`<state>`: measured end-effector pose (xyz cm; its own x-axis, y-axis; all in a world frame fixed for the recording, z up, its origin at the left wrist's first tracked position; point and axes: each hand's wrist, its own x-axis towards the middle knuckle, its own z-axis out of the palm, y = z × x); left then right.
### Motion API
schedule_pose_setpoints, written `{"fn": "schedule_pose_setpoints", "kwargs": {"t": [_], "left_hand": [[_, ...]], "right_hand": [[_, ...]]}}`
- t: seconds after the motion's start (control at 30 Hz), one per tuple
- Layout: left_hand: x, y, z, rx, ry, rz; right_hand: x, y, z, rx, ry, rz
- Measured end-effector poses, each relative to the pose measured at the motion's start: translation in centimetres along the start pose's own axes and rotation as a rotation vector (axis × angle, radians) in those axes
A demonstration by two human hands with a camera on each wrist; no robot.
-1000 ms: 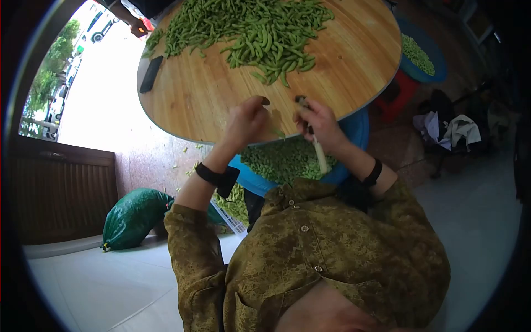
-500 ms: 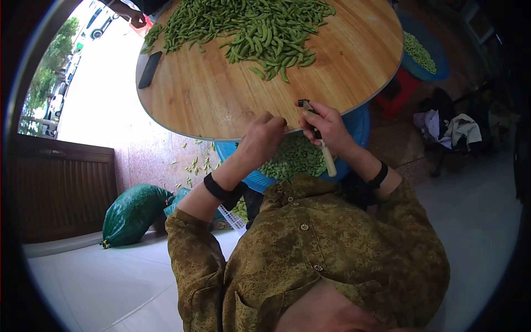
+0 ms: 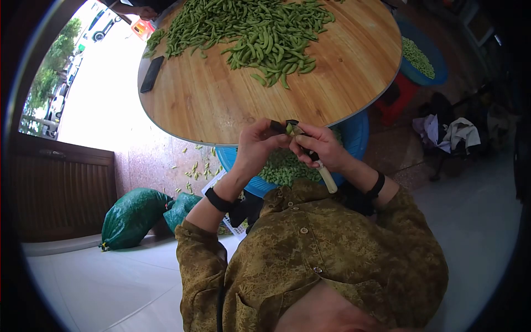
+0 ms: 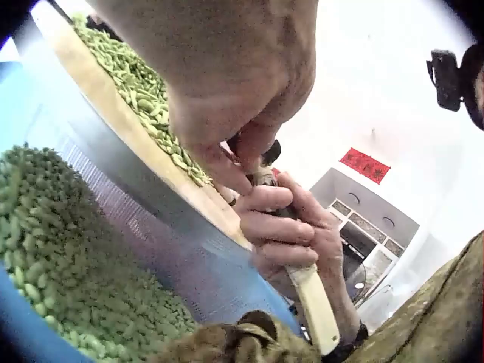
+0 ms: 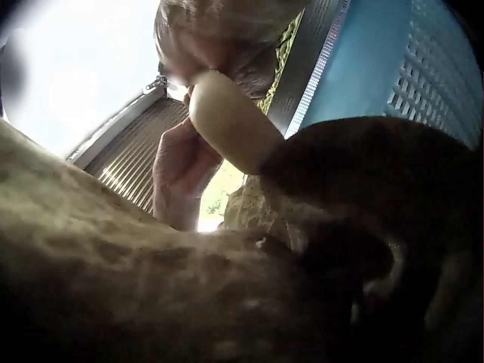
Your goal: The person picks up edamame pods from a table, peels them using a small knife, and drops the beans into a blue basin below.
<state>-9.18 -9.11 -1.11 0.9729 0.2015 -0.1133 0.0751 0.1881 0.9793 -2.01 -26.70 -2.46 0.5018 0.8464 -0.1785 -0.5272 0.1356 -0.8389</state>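
Observation:
In the head view, my right hand grips a cream-handled tool, its handle angled down toward my shirt and its dark upper end above the thumb. My left hand meets it at that end, fingertips pinching a green bean pod, which is mostly hidden by the fingers. Below the hands, a blue basin holds shelled green beans. The left wrist view shows the right fingers curled round the handle, and the beans beneath.
A heap of pods covers the far part of the round wooden table. A dark flat bar lies at its left edge. Green sacks stand on the floor at left. Another blue basin with beans sits at right, near a red stool.
My left hand dips toward the basin's near side, then comes back up against the right hand with a pod. The right hand shifts slightly down and keeps the tool.

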Motion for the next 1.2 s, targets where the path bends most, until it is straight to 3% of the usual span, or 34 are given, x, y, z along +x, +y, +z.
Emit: {"fn": "schedule_pose_setpoints", "kwargs": {"t": [0.07,0.37,0.63,0.73,0.8,0.93,1.03,1.1,1.13,1.2], "left_hand": [[-0.3,0.2,-0.3,0.027,-0.005,-0.006],[-0.3,-0.2,-0.4,-0.068,-0.007,0.061],[-0.4,-0.5,0.4,-0.189,0.036,0.156],[0.0,-0.4,-0.1,-0.224,-0.015,0.123],[0.3,-0.3,-0.4,-0.467,-0.105,-0.034],[0.3,-0.3,-0.6,-0.665,-0.195,-0.162],[0.0,0.2,-0.2,-0.560,-0.147,-0.182],[-0.9,0.9,0.4,0.185,-0.039,0.108],[-1.1,1.0,0.4,0.184,-0.035,0.106],[-1.2,1.4,0.1,0.903,0.038,0.677]], "right_hand": [[-0.1,0.1,-0.3,-0.027,-0.141,-0.041],[-0.6,-0.5,-0.1,-0.006,-0.232,-0.055],[-0.6,-0.4,0.1,-0.010,-0.135,-0.093],[-0.6,-0.6,-0.1,-0.019,-0.121,-0.098],[-0.7,-0.9,-0.3,-0.009,-0.122,-0.087],[-0.9,-1.7,-0.2,0.107,-0.198,-0.029],[-0.7,-1.6,-0.5,0.170,-0.175,0.025],[-0.7,-1.5,-0.6,0.196,-0.140,0.063],[-0.7,-1.5,-0.6,0.223,-0.167,0.072],[-0.5,-1.5,-0.5,0.247,-0.199,0.078]]}}
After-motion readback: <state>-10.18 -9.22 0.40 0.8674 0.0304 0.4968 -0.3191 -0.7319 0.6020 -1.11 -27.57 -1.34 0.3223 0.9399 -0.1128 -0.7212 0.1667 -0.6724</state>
